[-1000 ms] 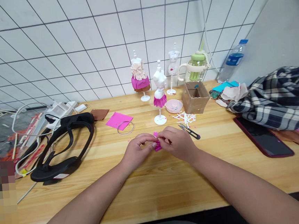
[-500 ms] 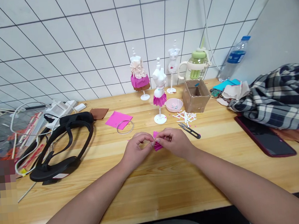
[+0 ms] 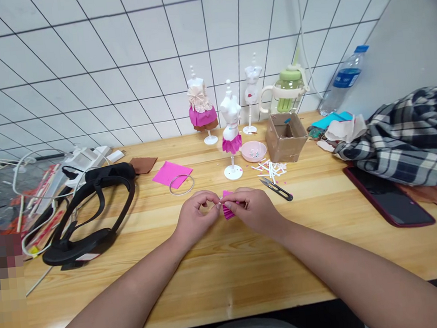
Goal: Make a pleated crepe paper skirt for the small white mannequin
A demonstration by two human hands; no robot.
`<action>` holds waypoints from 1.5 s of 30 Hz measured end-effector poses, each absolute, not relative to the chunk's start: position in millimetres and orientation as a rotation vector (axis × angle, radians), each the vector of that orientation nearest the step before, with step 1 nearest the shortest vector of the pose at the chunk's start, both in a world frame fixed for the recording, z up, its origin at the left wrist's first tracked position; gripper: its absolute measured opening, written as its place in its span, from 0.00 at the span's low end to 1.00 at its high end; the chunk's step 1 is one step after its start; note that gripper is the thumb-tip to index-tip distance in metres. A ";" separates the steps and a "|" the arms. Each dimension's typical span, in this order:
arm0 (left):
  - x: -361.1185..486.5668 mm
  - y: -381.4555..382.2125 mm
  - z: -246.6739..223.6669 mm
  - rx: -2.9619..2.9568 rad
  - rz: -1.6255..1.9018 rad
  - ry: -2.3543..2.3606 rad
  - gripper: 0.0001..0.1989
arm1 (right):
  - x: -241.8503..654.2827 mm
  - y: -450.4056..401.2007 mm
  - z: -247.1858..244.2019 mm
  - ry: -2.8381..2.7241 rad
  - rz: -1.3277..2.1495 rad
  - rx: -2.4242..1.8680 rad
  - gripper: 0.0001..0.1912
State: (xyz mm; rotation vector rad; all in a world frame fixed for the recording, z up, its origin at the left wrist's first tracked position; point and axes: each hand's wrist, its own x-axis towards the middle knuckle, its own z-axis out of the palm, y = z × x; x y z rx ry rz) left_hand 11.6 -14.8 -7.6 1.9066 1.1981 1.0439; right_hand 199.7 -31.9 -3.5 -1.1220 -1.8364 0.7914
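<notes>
Close together over the wooden table (image 3: 228,275) are my two hands. My right hand (image 3: 255,209) pinches a small pleated magenta piece (image 3: 227,212). At that piece's left edge, my left hand (image 3: 197,214) has thumb and index fingertip pressed together; whatever lies between them is too small to make out. Behind the hands stands a white mini dress form (image 3: 231,112) with a magenta ruffle at its hips. A flat magenta sheet (image 3: 165,172) lies to the left, partly under a thin metal ring (image 3: 182,192). Black thread snips (image 3: 278,189) rest to the right.
Two more dress forms, one dressed (image 3: 201,101) and one mostly bare (image 3: 252,87), stand by the wall. Near them are a pink dish (image 3: 254,156), white strips (image 3: 270,168), a cardboard box (image 3: 286,143) and a jug (image 3: 287,91). A black headset (image 3: 89,216) lies left, a phone (image 3: 390,200) right.
My left hand has shifted slightly left, and its fingertips now sit at the left edge of the pleated piece. The whole view has shifted slightly.
</notes>
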 end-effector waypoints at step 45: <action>12.1 -24.9 -2.9 1.775 1.002 0.897 0.02 | 212.9 -22.6 -4.1 -1.931 0.360 -1.334 0.02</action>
